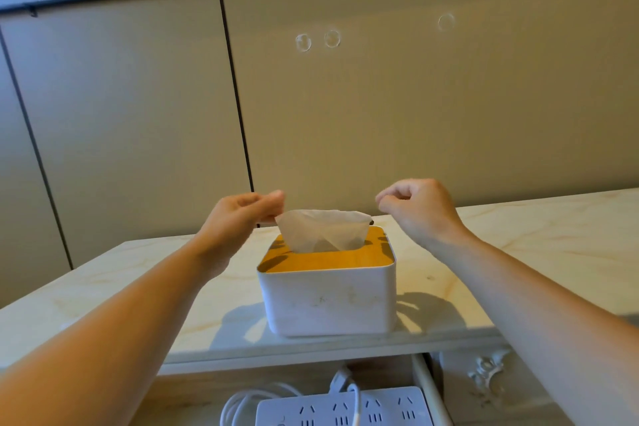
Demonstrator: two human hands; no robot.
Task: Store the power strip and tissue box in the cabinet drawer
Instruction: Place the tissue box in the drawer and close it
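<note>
The tissue box (328, 301), white with a wooden lid, stands on the pale marble cabinet top (138, 287). A white tissue (321, 228) sticks up from its slot. My left hand (242, 214) is at the tissue's upper left corner, fingers pinched on it. My right hand (418, 207) hovers just right of the tissue's upper right corner, fingers curled together and holding nothing. Below the top, the open drawer (427, 387) holds the white power strip (345, 408) with its coiled cable (242, 401).
Beige wall panels with dark seams rise behind the cabinet, and clear round stick-on hooks (303, 42) sit on them. A carved white cabinet front (487, 373) lies to the right of the drawer. The frame's bottom edge cuts off the drawer.
</note>
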